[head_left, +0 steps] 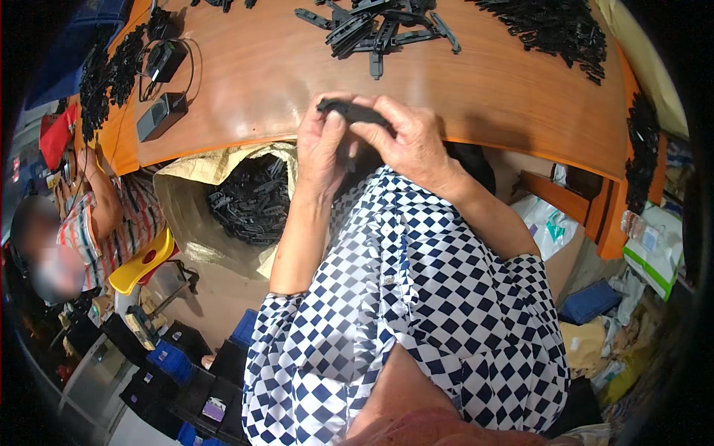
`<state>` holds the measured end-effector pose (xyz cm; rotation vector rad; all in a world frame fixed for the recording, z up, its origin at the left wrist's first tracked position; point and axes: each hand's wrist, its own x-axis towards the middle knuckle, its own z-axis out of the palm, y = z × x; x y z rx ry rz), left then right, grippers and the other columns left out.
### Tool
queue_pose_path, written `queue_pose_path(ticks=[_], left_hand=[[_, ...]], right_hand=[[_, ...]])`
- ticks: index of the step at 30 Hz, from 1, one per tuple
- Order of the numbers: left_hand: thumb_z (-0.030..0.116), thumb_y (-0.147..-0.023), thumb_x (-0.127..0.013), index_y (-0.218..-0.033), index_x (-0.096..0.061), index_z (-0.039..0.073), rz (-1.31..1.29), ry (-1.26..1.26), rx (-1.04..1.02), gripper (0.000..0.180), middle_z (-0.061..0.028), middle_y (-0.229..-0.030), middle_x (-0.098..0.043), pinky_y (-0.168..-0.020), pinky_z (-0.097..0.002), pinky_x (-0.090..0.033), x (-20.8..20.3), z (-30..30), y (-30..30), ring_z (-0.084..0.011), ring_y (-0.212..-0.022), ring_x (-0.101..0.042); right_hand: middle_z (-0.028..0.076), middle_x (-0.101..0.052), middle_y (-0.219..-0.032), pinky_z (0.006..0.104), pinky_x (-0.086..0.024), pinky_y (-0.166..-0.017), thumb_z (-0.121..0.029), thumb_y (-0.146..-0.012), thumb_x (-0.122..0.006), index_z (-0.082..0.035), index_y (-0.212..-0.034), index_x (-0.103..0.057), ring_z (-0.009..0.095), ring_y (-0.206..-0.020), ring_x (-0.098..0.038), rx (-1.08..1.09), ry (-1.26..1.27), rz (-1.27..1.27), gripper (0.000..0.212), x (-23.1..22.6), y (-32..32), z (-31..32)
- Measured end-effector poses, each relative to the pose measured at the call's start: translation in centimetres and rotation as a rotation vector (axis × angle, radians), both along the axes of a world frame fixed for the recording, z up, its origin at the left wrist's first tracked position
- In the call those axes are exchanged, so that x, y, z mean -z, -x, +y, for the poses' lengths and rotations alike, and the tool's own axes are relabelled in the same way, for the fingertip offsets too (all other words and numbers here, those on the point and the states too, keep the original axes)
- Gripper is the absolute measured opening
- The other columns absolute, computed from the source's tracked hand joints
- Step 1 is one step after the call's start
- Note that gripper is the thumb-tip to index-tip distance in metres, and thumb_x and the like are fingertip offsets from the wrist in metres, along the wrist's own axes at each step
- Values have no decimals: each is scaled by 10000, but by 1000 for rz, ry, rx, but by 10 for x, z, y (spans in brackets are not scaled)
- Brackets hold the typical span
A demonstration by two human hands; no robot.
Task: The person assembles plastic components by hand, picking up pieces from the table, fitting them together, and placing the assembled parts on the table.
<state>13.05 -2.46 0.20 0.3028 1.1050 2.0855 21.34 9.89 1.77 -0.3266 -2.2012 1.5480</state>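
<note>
Just in front of the table's near edge, my left hand (pixel 324 145) and my right hand (pixel 405 137) hold one long black plastic part (pixel 355 112) between them. The left fingers and thumb pinch its left end; the right thumb and fingers close round its right end, which they partly hide. Beyond my hands, a loose pile of similar long black parts (pixel 379 28) lies on the wooden table (pixel 253 82). Below and left of my left hand, an open yellowish sack (pixel 195 223) is filled with many more black parts (pixel 253 201).
At the table's left stand a black box-shaped device (pixel 162 116) and a cabled black adapter (pixel 165 61). Heaps of black parts lie at the far right (pixel 558 33) and far left (pixel 95 82). A person in a striped shirt (pixel 111 215) sits at left, beside a yellow-and-red stool (pixel 143 262).
</note>
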Motion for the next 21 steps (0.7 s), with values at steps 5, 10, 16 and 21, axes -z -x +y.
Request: queue_pose_path(ticks=[5, 10, 16, 21], left_hand=[[121, -919, -550, -1091, -571, 25, 403, 559, -160, 198, -33, -932, -611, -631, -222, -444, 4, -62, 7, -90, -717, -557], [116, -891, -588, -1184, -536, -6, 963, 1268, -66, 321, -133, -954, -632, -761, -308, -477, -19, -146, 23, -204, -868, -613], [57, -873, -614, -1063, -609, 0, 1165, 1236, -221, 198, -159, -945, -636, -760, -348, -490, -30, -117, 33, -266, -828, -625], [8, -798, -639, -990, -615, 51, 1552, 861, -74, 198, -118, -873, -609, -660, -372, -475, -38, -20, 58, -304, -763, -601]], right_hand=[[133, -669, -969, 332, -516, -694, -255, -810, -692, -55, -1117, -585, 255, -800, -666, -333, -190, -250, 382, -3, -13, 5], [101, -670, -945, 283, -530, -687, -178, -848, -655, -49, -1129, -576, 155, -795, -653, -5, -104, -283, 319, 8, -38, 64], [108, -615, -916, 313, -513, -682, -82, -842, -618, -35, -986, -609, 241, -793, -622, 360, -931, -182, 152, 18, -75, 175], [95, -551, -997, 355, -503, -759, -80, -873, -575, -55, -1140, -557, 251, -907, -562, 445, -1195, -450, 269, 19, -89, 228]])
